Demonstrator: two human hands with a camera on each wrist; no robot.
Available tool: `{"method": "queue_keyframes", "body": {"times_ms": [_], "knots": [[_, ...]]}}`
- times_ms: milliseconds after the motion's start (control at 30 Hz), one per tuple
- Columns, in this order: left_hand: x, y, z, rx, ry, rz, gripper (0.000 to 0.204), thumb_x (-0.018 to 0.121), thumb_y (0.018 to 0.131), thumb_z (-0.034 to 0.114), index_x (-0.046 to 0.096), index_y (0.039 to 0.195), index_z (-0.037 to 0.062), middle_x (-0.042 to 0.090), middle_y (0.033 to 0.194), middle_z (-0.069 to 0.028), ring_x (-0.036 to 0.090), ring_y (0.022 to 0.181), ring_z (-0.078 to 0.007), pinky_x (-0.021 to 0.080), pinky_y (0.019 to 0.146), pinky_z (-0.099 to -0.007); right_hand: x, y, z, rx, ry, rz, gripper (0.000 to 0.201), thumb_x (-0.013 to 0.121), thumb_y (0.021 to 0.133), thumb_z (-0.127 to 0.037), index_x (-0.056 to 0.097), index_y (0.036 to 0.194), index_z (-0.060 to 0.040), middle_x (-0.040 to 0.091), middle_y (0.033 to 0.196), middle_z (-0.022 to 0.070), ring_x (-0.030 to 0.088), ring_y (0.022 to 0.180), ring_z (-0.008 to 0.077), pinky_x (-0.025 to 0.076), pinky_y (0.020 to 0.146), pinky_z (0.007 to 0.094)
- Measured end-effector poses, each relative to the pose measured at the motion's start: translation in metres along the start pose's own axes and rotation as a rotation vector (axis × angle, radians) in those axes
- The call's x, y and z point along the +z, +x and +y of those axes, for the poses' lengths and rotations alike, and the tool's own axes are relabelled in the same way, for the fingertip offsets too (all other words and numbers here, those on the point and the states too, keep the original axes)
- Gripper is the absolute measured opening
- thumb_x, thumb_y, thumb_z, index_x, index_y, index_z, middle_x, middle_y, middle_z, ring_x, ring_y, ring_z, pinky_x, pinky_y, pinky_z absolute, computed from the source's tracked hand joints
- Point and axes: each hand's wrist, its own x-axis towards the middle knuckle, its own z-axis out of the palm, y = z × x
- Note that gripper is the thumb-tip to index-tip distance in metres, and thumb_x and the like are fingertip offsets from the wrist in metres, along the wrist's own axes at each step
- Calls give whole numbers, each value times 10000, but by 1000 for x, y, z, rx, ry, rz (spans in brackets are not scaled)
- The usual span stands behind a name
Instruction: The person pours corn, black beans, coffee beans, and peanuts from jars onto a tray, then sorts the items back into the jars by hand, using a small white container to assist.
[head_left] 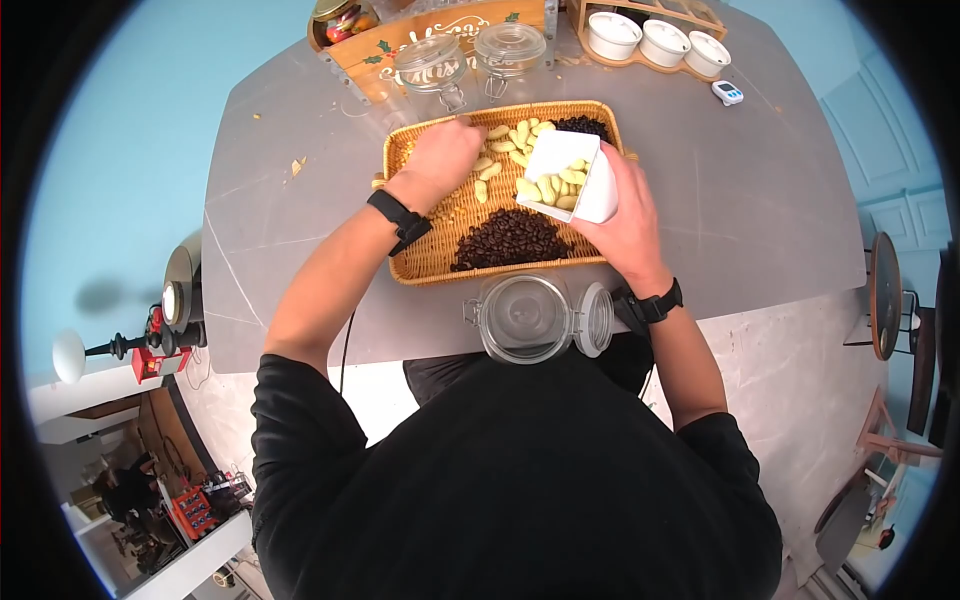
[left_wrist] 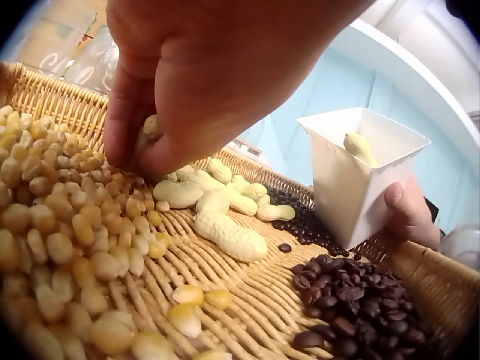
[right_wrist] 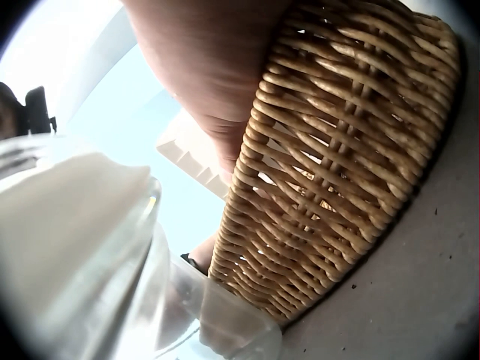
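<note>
My left hand (head_left: 440, 155) reaches down into the left part of the wicker basket (head_left: 440, 262). In the left wrist view its curled fingers pinch a peanut (left_wrist: 151, 126), mostly hidden by the hand, close over the corn kernels (left_wrist: 71, 225). Loose peanuts (left_wrist: 229, 234) lie on the wicker beside it. My right hand (head_left: 632, 215) grips a white square tub (head_left: 598, 190) from the right side, tilted with its mouth toward me. Several peanuts (head_left: 556, 186) show inside the tub. Coffee beans (head_left: 512, 240) are heaped at the basket's near side.
Small dark beans (head_left: 582, 126) fill the basket's far right corner. An open glass jar (head_left: 525, 315) stands at the near table edge. Behind the basket are two glass jars (head_left: 430, 75), a wooden crate (head_left: 385, 75), white pots (head_left: 663, 43) and a small timer (head_left: 728, 93).
</note>
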Motion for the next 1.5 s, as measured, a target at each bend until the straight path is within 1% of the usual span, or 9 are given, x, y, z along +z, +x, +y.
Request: {"method": "queue_keyframes", "body": {"times_ms": [267,467,667,800,833,933,1100,1400,1500], "knots": [[6,0,-10,66,-50,17,147,701,974,57,826,1035,9,791,1057,-209,813,991,-392,673,894,-497,1,0,1,-6,-10,1,1103,1043,660,-179,533,1633,-75,655,1472,206,632,1355,442,519,1172,530],[-33,-7,12,48,-61,97,213,743,969,62,798,1166,5,775,1076,-196,790,966,-410,648,884,-504,-1,0,-2,2,-16,-6,1109,1039,663,-175,525,1640,-78,651,1478,204,632,1356,443,520,1170,529],[-83,-7,59,353,-614,288,325,844,964,93,784,1274,14,801,1195,-161,789,971,-399,637,868,-477,5,-2,5,21,19,39,1112,1035,676,-164,506,1650,-69,640,1501,202,628,1382,438,521,1179,521],[-90,9,43,126,-740,210,331,835,988,103,785,1303,18,811,1212,-181,789,1108,-382,650,944,-431,0,-4,-4,106,22,140,1119,1076,727,-228,481,1652,-19,653,1506,201,663,1386,394,545,1164,490],[-82,15,31,20,-693,188,390,834,987,107,764,1363,32,807,1253,-190,776,1162,-397,644,1013,-441,-1,-4,-5,121,22,172,1129,1091,742,-252,472,1650,3,662,1502,199,681,1379,378,554,1155,478],[-39,23,17,177,-385,146,393,842,968,111,772,1347,32,804,1277,-198,766,1194,-415,632,1055,-469,3,-6,1,154,126,206,1137,1091,752,-236,449,1650,34,655,1517,205,677,1390,353,554,1160,465],[-10,26,29,192,-269,5,693,858,929,127,630,1583,121,693,1489,-160,736,1243,-424,619,1063,-505,2,-6,-1,130,43,209,1148,1096,742,-216,443,1656,20,648,1525,204,670,1388,331,556,1161,456],[12,37,28,214,-160,-1,530,738,999,145,689,1527,133,745,1292,-161,744,1241,-374,635,1008,-483,2,-5,-2,100,14,202,1128,1098,735,-251,472,1634,17,650,1524,201,658,1390,358,542,1164,472],[15,35,23,213,-164,20,379,774,986,127,775,1363,91,764,1181,-158,767,1109,-389,636,960,-509,1,-6,1,73,-12,178,1100,1083,741,-237,483,1632,0,647,1523,201,658,1385,376,539,1165,480]]}}
